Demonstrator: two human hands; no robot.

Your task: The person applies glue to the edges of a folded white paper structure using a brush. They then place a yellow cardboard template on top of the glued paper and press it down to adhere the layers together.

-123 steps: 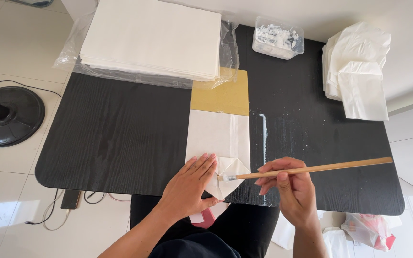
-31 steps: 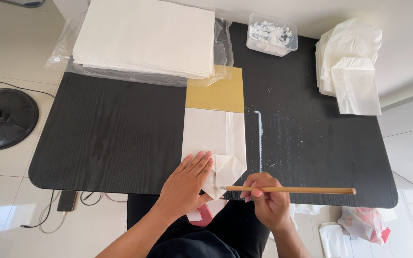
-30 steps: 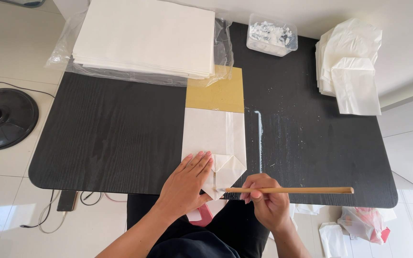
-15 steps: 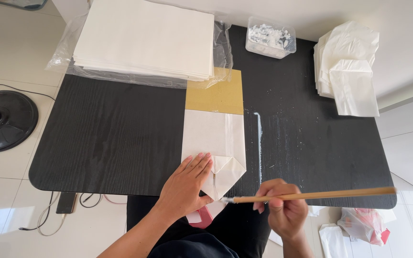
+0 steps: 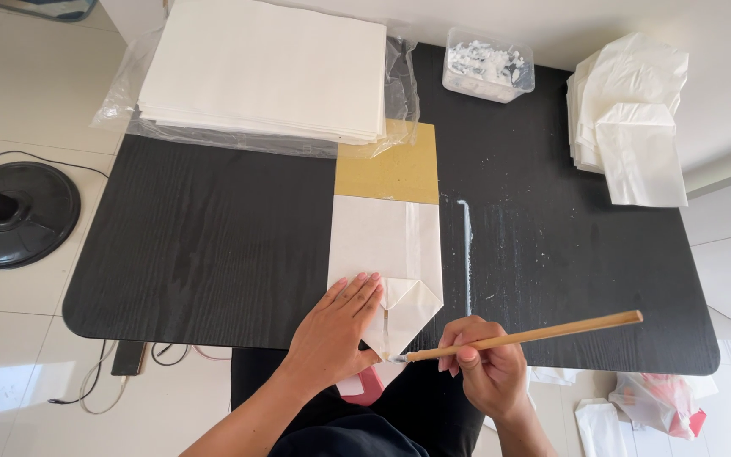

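At lower centre, the left hand (image 5: pixel 334 332) lies flat, fingers spread, pressing a smooth white paper bag with a folded pointed flap (image 5: pixel 387 267) on the matte black table (image 5: pixel 205 245). Rightward, the right hand (image 5: pixel 486 372) pinches a thin wooden brush (image 5: pixel 522 336), tip at the flap.

A black wood-grain tabletop (image 5: pixel 196 245) fills the middle of the frame. At its upper left lies a thick stack of white paper sheets (image 5: pixel 264 68) on clear plastic wrap (image 5: pixel 129 101). A flat yellow card (image 5: pixel 391 169) pokes out below that stack, and a folded white paper bag (image 5: pixel 382 254) overlaps the card's lower edge (reaching the near table edge). A clear plastic tub (image 5: pixel 488 66) sits top centre, with a pile of folded white bags (image 5: pixel 628 118) at upper right. A round black stand base (image 5: pixel 14 211) rests on the floor, far left.
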